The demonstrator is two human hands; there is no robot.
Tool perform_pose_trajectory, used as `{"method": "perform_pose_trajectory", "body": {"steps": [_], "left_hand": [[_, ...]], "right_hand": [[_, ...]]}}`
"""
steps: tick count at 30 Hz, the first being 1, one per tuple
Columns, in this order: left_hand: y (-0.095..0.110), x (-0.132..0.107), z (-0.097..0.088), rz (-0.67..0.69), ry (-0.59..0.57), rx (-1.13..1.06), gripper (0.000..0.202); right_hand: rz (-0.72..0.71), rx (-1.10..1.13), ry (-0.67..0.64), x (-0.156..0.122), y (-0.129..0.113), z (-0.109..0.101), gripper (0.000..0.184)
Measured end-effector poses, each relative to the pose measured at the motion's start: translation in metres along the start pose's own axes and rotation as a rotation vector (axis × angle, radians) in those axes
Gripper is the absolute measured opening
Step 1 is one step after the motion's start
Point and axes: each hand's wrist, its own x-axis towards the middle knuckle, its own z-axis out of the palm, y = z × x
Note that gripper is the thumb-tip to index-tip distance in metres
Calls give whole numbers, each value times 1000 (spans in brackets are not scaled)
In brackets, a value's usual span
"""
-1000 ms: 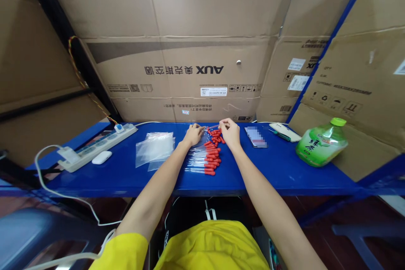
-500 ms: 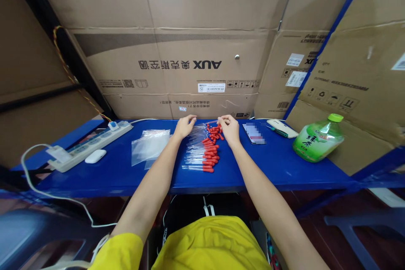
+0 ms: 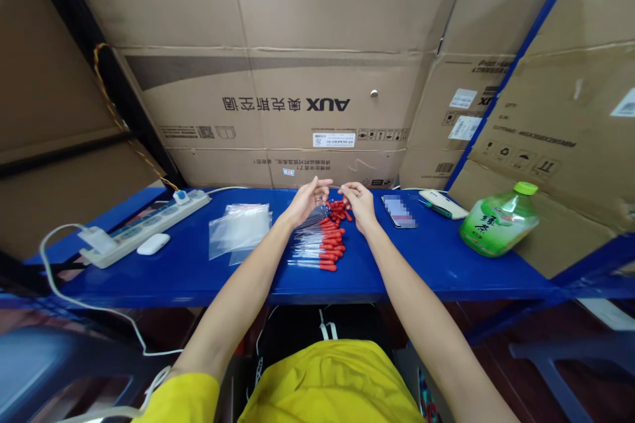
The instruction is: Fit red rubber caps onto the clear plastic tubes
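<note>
Droppers with clear thin tubes and red bulbs [image 3: 330, 248] lie in a row on the blue table, bulbs to the right. Toward the back, the red bulbs are more jumbled. Over the far end of the pile, my left hand [image 3: 306, 203] has its index finger stretched to the right and its lower fingers partly bent. Just across from it, my right hand [image 3: 361, 203] is closed in a pinch on a dropper, whose thin tube shows faintly in the gap between my hands. Most of that dropper is hidden by my fingers. Clear plastic bags [image 3: 241, 230] lie left of my left forearm.
A power strip [image 3: 149, 228] and a white earbud case [image 3: 153, 244] are on the left. To the right are a phone [image 3: 398, 211], a green-handled tool [image 3: 439, 210] by a white object, and a green tea bottle [image 3: 499, 221]. Cardboard [image 3: 282, 73] walls the back.
My left hand has moved right, close to my right hand, and its index finger now points across. My right hand has hardly moved. The whole view has shifted slightly.
</note>
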Motion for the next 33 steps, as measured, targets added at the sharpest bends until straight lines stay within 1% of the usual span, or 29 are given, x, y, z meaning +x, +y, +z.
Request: {"method": "perform_pose_trajectory", "body": {"steps": [2,3,5,7,9,11,12,13,15,16,17,18,21,23,25,27,29,33], "left_hand": [[-1,-2,7,-27,-29,-102,51],[-2,-3,10,-31,-33,-119,51],[-5,-3,16,-23,-18,-86,49],[-9,-3,20,-18,0,-10,45],[-13,-2,23,-33,11,34,42],[-14,-1,23,-38,39,31,42],[-14,-1,22,-29,68,20,41],[-13,-1,20,-19,103,10,40],[-11,0,16,-10,173,-4,38],[-10,1,14,-13,206,-9,39],[-9,1,11,-20,235,-11,39],[-9,2,10,-26,261,-12,40],[-9,3,6,-23,322,-11,37],[-9,3,7,-8,343,-18,33],[-10,3,8,-1,351,-33,30],[-10,2,8,0,350,-52,30],[-9,2,8,-1,345,-71,32],[-8,2,7,-26,330,-121,40]], "right_hand": [[15,10,-24,0,1,1,39],[25,15,-35,-1,1,2,40],[42,16,-62,-2,3,4,42],[43,-9,-119,-3,4,6,45],[25,-65,-195,-4,5,6,47],[-21,-163,-230,-4,5,3,48],[-54,-235,-218,-3,4,1,46],[-99,-328,-176,-2,4,-3,43],[-178,-586,-53,1,3,-12,33],[-185,-718,7,3,2,-17,28],[-174,-828,53,4,2,-22,23],[-150,-913,66,6,2,-27,18],[-66,-1042,11,10,5,-39,11],[-14,-1075,-85,11,8,-45,16],[45,-1101,-216,11,11,-48,23],[90,-1112,-289,11,15,-49,25],[114,-1108,-303,11,17,-50,22],[149,-1091,-285,11,18,-51,12]]}}
